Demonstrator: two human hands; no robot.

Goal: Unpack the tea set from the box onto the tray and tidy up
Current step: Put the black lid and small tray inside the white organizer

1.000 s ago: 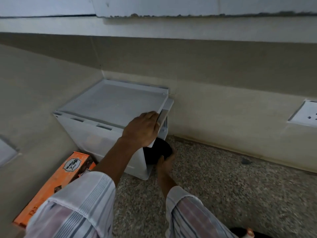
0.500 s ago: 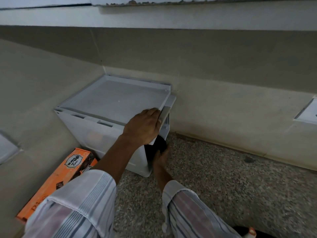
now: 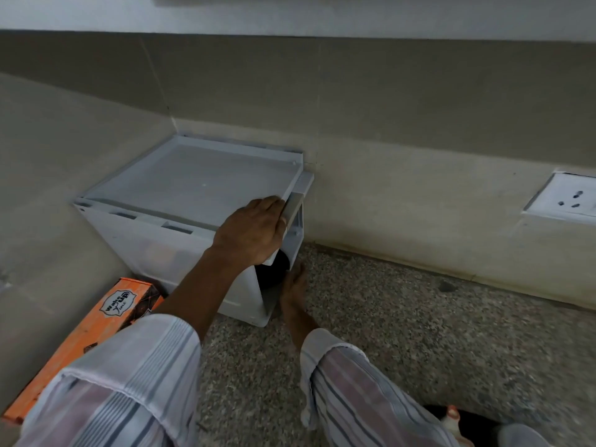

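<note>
Down in the corner of the room, a white plastic storage bin sits on the speckled floor against the beige wall. The person's left hand lies over the near right corner of the bin's lid, fingers curled over its edge and closed on it, holding that side of the lid raised a little. Just below that hand, a dark round object shows in the gap at the bin's open side; what it is cannot be told. The right hand reaches in toward that gap, right beside the dark object, its fingers held together; whether they touch or grip anything is hidden from here. Behind and left of the left forearm, an orange cardboard box lies on the floor, close to the bin's front. Both arms wear striped sleeves. Well off to the right of the right hand, a white wall socket is set low in the wall.
</note>
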